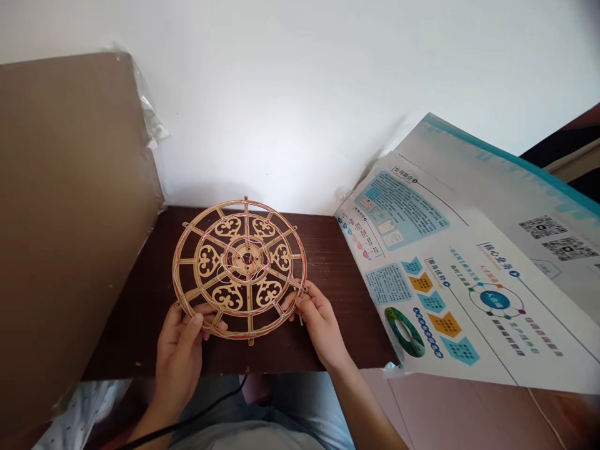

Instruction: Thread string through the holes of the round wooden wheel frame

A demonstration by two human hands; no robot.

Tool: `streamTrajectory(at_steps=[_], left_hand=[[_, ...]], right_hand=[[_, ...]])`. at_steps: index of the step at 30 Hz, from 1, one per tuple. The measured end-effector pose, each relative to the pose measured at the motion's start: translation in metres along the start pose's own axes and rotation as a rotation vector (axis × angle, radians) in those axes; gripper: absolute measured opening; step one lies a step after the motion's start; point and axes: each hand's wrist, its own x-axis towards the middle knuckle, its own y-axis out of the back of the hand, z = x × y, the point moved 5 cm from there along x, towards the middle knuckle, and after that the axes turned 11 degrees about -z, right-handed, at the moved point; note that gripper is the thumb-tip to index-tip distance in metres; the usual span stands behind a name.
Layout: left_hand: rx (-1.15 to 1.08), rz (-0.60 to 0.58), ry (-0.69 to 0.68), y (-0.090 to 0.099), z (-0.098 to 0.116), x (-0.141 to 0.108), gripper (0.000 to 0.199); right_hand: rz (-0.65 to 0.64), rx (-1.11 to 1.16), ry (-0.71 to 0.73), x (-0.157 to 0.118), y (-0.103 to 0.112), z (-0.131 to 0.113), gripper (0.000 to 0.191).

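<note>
Between my two hands is a round, gold-coloured openwork frame (250,306) with spokes, scrollwork panels and small tabs around its rim. Thin red and white wires run along its rings and lie loosely coiled over the hub (248,257). My left hand (180,350) grips the lower left rim, thumb on top and fingers underneath. At the lower right, my right hand (319,319) pinches the rim between thumb and fingers. The frame is held over the tabletop; whether any edge rests on it I cannot tell.
The dark brown table (332,281) meets a white wall (281,94) at the back. A brown board (70,206) stands at the left. A printed poster panel (469,225) stands at the right. A black cable (201,415) crosses below the table's front edge.
</note>
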Motion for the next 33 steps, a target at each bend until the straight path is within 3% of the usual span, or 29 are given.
streamTrajectory(at_steps=[9, 13, 15, 18, 23, 29, 31, 33], left_hand=[[-0.019, -0.025, -0.003, -0.001, -0.007, 0.007, 0.041], [0.027, -0.146, 0.004, -0.006, -0.014, 0.005, 0.077], [0.017, -0.136, 0.027, -0.005, -0.016, 0.002, 0.089], [-0.085, -0.103, 0.053, -0.002, -0.018, -0.001, 0.083], [-0.196, -0.055, 0.076, 0.001, -0.019, 0.003, 0.068], [-0.278, -0.078, 0.07, -0.013, -0.005, 0.002, 0.083], [-0.329, -0.094, 0.074, -0.019, -0.007, -0.002, 0.091], [-0.35, -0.13, 0.099, -0.027, -0.016, -0.008, 0.086]], right_hand=[[-0.054, 0.051, 0.017, 0.0, -0.001, 0.001, 0.029], [-0.116, 0.096, 0.029, -0.002, -0.007, -0.003, 0.028], [-0.205, 0.116, 0.01, -0.004, -0.014, -0.006, 0.03], [-0.321, 0.147, -0.02, -0.007, -0.025, -0.011, 0.032], [-0.384, 0.221, -0.044, -0.009, -0.027, -0.014, 0.037], [-0.449, 0.258, -0.091, -0.013, -0.027, -0.011, 0.032], [-0.451, 0.251, -0.088, -0.015, -0.029, -0.01, 0.033], [-0.445, 0.238, -0.074, -0.016, -0.032, -0.01, 0.032]])
